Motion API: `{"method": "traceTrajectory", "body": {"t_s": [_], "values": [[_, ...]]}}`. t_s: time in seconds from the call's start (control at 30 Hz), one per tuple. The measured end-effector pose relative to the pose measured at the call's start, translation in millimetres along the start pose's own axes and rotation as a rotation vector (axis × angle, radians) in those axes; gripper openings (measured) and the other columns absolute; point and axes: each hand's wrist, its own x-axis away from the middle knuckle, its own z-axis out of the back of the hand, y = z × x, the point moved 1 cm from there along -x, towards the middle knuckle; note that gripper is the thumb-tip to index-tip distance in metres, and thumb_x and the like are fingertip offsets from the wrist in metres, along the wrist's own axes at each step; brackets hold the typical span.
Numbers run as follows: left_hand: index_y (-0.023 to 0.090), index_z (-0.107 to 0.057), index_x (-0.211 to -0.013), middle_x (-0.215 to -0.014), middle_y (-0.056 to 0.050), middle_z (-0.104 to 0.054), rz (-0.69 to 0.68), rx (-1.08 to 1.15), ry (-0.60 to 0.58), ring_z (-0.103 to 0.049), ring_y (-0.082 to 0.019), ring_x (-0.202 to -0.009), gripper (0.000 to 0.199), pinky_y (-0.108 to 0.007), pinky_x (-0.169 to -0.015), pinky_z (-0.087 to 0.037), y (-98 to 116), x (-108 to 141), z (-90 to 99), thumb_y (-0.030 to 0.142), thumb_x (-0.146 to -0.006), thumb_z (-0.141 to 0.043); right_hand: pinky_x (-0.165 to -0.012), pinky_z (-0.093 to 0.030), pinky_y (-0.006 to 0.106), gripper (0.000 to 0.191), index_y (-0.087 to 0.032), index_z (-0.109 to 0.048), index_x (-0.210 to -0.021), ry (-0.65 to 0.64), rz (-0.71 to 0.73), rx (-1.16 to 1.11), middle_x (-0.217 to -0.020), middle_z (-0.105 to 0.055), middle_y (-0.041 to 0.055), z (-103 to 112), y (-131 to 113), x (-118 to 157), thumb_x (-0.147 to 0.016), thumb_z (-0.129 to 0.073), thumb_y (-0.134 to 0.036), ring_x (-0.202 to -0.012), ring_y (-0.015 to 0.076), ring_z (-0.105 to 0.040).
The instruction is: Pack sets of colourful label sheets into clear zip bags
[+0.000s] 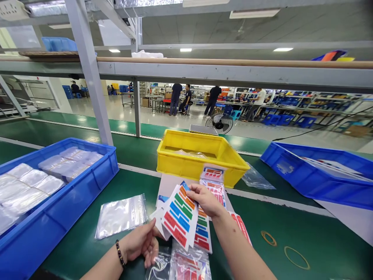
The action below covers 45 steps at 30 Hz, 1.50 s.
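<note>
My right hand (205,200) is closed on the top edge of a fanned bunch of sticker sheets (179,214), printed with orange, green, blue and red strips. At the bunch's lower left edge, my left hand (141,241) pinches the white sheets between thumb and forefinger, its other fingers loosely curled. More sticker sheets (203,229) lie under my right wrist. Below the hands is a clear plastic bag (190,266) with red-printed sheets inside. A stack of empty clear zip bags (121,216) rests left of my hands. Bagged sticker sheets (214,186) lean near the yellow bin.
A yellow bin (186,165) stands ahead. At left, a blue bin (87,186) holds bundled clear bags; another blue bin (309,184) sits at right. Rubber bands (297,257) lie on the green bench (262,217). A metal post (90,74) rises at left; people work beyond.
</note>
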Motion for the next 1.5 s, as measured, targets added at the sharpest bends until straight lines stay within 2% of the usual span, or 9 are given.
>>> {"method": "traceTrajectory", "body": {"t_s": [0.17,0.3,0.53,0.67,0.77,0.9,1.1,1.3,1.5], "values": [[0.013,-0.048,-0.114,-0.052,0.000,-0.062,-0.147,0.020,-0.200,-0.050,-0.009,-0.034,0.063,-0.018,-0.036,-0.043,1,-2,-1.9,0.031,-0.057,-0.067,-0.068,-0.051,0.032,0.029,-0.017,-0.056,-0.082,-0.042,0.059,-0.091,-0.083,-0.067,0.0034,-3,-15,17,-0.070,-0.067,-0.041,-0.075,0.0194,-0.065],[0.011,-0.048,-0.111,-0.051,0.000,-0.059,-0.342,0.012,-0.247,-0.046,-0.007,-0.033,0.079,-0.016,-0.035,-0.038,6,7,-15.6,0.063,-0.054,-0.065,-0.069,-0.050,0.032,0.032,-0.016,-0.056,-0.076,-0.012,0.110,0.074,-0.080,-0.063,0.0024,-4,-12,17,-0.070,-0.064,-0.046,-0.076,0.0191,-0.062],[0.012,-0.056,-0.069,-0.042,0.002,-0.046,-0.302,-0.208,0.041,-0.038,-0.006,-0.033,0.058,-0.018,-0.034,-0.029,18,11,-54.6,0.067,-0.073,-0.039,-0.078,-0.048,0.034,0.034,-0.017,-0.053,-0.078,0.061,0.174,0.168,-0.103,-0.058,0.0066,-15,8,21,-0.074,-0.057,-0.051,-0.092,0.0212,-0.059],[0.011,-0.061,-0.092,-0.064,-0.005,-0.062,-0.248,-0.084,-0.221,-0.054,-0.012,-0.049,0.072,-0.022,-0.048,-0.041,21,12,-55.2,0.072,-0.054,-0.057,-0.064,-0.050,0.029,0.032,-0.020,-0.046,-0.088,0.010,0.087,0.063,-0.077,-0.061,-0.0012,-10,1,39,-0.073,-0.062,-0.043,-0.073,0.0173,-0.063],[0.007,-0.061,-0.098,-0.082,-0.014,-0.066,-0.208,0.161,-0.391,-0.062,-0.023,-0.072,0.093,-0.033,-0.065,-0.047,19,3,-52.1,0.084,-0.050,-0.042,-0.056,-0.047,0.023,0.038,-0.023,-0.046,-0.101,0.013,0.080,0.151,-0.075,-0.058,-0.0037,-17,-7,51,-0.071,-0.064,-0.037,-0.067,0.0143,-0.061],[0.008,-0.061,-0.100,-0.093,-0.014,-0.066,-0.140,0.253,-0.374,-0.060,-0.027,-0.095,0.061,-0.040,-0.090,-0.039,21,-12,-62.6,0.054,-0.061,-0.067,-0.055,-0.044,0.023,0.032,-0.021,-0.052,-0.102,0.040,0.078,0.323,-0.074,-0.058,-0.0023,-24,-6,59,-0.072,-0.060,-0.027,-0.065,0.0133,-0.058],[0.014,-0.058,-0.109,-0.106,-0.012,-0.064,-0.093,0.242,-0.501,-0.058,-0.026,-0.102,0.050,-0.043,-0.095,-0.036,33,-16,-75.4,0.026,-0.063,-0.074,-0.071,-0.044,0.031,0.027,-0.018,-0.061,-0.080,0.566,0.352,0.772,-0.083,-0.062,0.0066,38,9,94,-0.086,-0.039,-0.032,-0.078,0.0178,-0.057],[0.015,-0.062,-0.103,-0.106,-0.011,-0.065,0.032,0.369,-0.441,-0.058,-0.026,-0.102,0.046,-0.039,-0.095,-0.037,33,-30,-72.4,0.032,-0.062,-0.074,-0.089,-0.038,0.042,0.033,-0.019,-0.058,-0.103,0.460,0.175,1.347,-0.109,-0.056,0.0107,75,58,130,-0.070,-0.059,-0.022,-0.102,0.0266,-0.049],[0.012,-0.062,-0.101,-0.105,-0.012,-0.065,0.045,0.403,-0.367,-0.060,-0.026,-0.099,0.042,-0.042,-0.095,-0.037,20,-39,-65.2,0.029,-0.064,-0.073,-0.080,-0.042,0.034,0.022,-0.018,-0.060,-0.091,0.388,0.137,1.438,-0.091,-0.058,0.0074,86,72,135,-0.075,-0.049,-0.008,-0.087,0.0208,-0.052]]}}
